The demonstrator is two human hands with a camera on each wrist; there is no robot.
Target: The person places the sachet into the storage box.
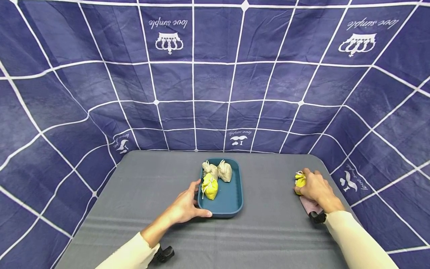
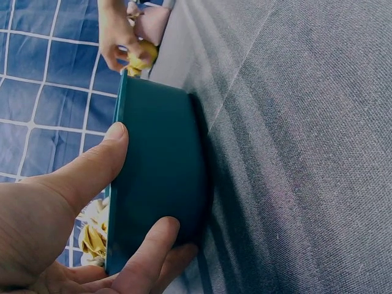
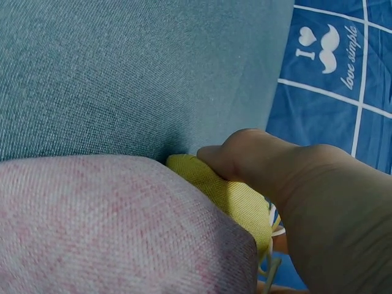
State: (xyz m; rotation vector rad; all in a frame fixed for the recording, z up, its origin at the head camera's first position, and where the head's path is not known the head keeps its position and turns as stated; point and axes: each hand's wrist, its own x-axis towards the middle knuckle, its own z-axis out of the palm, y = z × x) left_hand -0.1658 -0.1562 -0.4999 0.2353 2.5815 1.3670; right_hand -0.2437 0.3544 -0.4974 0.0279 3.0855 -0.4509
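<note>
A blue plastic tray (image 1: 223, 207) lies on the grey table, with two beige drawstring pouches (image 1: 225, 171) and a yellow drawstring pouch (image 1: 210, 188) inside at its left and far parts. My left hand (image 1: 186, 203) holds the tray's near left corner, thumb along the near rim and fingers against the left wall. Far to the right, my right hand (image 1: 314, 186) grips a second yellow pouch (image 3: 220, 193) with white strings, thumb on one side, other fingers partly hidden. A pink pouch (image 3: 122, 226) sits right beside it, under the wrist.
Grey cloth covers the table (image 1: 268, 194). A blue curtain (image 1: 215, 82) with white grid lines rises behind and along both sides. Black wrist straps (image 1: 164, 254) show at both cuffs.
</note>
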